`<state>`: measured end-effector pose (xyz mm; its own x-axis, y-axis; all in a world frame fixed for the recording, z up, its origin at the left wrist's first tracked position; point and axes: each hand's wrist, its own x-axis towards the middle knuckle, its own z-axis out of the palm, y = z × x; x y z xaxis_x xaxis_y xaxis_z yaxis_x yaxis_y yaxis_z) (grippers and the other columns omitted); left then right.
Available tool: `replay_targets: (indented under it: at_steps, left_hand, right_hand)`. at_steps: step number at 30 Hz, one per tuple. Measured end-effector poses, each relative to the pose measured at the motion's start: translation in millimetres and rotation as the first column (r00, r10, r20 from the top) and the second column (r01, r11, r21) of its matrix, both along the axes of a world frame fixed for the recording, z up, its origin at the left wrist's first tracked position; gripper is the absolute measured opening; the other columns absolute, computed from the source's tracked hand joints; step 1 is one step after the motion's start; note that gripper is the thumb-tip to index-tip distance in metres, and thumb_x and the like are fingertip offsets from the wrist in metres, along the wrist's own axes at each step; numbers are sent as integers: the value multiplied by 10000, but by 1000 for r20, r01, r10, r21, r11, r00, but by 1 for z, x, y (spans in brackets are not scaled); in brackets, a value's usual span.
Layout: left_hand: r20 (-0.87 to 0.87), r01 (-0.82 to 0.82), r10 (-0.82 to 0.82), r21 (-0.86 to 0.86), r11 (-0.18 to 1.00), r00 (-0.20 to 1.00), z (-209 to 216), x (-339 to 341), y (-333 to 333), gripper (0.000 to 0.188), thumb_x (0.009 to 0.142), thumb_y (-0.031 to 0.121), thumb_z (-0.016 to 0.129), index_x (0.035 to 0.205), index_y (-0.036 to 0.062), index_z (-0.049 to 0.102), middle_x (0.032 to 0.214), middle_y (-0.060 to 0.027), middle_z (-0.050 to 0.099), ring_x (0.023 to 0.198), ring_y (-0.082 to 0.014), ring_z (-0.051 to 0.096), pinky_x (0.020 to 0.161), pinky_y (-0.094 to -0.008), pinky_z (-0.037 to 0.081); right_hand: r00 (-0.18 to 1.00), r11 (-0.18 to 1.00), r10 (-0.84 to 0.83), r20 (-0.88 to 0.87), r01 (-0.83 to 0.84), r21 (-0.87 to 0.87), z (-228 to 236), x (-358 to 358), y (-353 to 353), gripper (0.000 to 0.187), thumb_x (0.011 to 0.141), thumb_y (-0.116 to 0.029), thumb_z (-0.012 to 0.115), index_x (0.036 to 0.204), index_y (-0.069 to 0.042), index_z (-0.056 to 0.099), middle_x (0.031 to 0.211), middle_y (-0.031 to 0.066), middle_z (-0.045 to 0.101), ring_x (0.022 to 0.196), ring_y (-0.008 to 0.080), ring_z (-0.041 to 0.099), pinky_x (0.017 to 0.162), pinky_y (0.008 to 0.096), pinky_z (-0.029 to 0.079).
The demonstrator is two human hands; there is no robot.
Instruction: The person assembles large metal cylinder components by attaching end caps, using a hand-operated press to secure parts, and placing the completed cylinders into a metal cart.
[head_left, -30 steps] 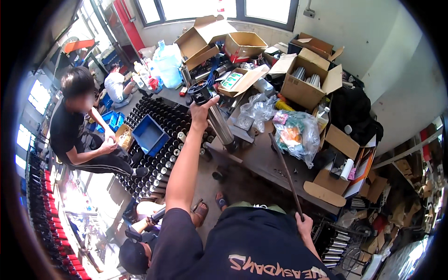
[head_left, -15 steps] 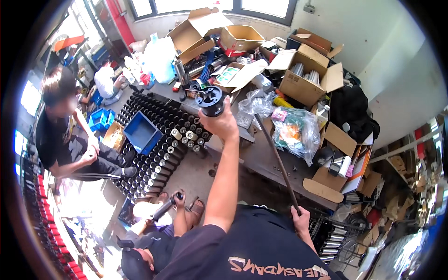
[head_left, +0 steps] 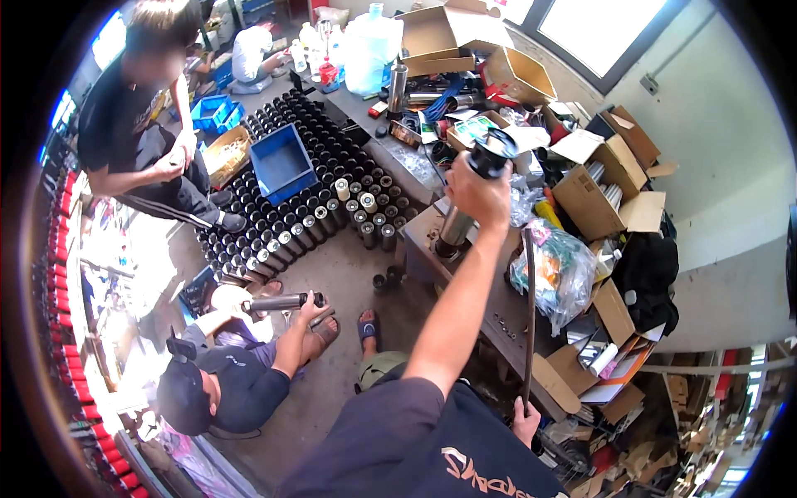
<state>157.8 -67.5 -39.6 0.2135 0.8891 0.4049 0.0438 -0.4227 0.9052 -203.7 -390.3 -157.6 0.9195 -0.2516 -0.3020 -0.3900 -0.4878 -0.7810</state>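
My left hand (head_left: 479, 192) is closed round the neck of a black round cap (head_left: 493, 149) with a wide flange. Below it a shiny metal cylinder (head_left: 454, 229) stands on the dark workbench (head_left: 490, 309). Cap and cylinder line up as one piece, but my fingers hide where they meet. Lower right, my right hand (head_left: 525, 422) grips the near end of a long, thin dark rod (head_left: 530, 319). The rod's far end reaches over the bench, beside a clear plastic bag (head_left: 560, 278) of colourful items.
Many black cylinders (head_left: 286, 242) stand in rows on the floor, with a blue bin (head_left: 283, 163) on top. A seated co-worker (head_left: 224, 373) holds a metal tube (head_left: 282, 303); another person (head_left: 141, 116) sits farther left. Open cardboard boxes (head_left: 591, 199) crowd the bench's back.
The view has swung so the scene sits farther right and lower. My left hand with the black cap now shows over the standing metal cylinder. The rod looks more upright in the picture.
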Motion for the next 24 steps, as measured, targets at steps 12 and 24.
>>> replay_targets:
  at_steps: [12,24]
  left_hand:
    - [50,4,-3,-11,1000,999,-5,-26,-31,684,593,201,866,1191,71,561,1105,-123,623,1099,-352,570,937,-465,381]
    - [105,-185,200,-140,973,974,2,-37,-36,712,610,117,794,1253,20,502,1172,-165,577,1119,-392,504,976,-508,329]
  right_hand:
    - [999,999,-44,20,45,-27,-10,15,-1,408,985,-288,632,717,5,542,614,-44,456,603,65,395,530,278,320]
    - [997,997,-75,14,75,-14,-20,2,-1,399,979,-258,646,702,6,536,596,-49,408,586,66,352,511,295,272]
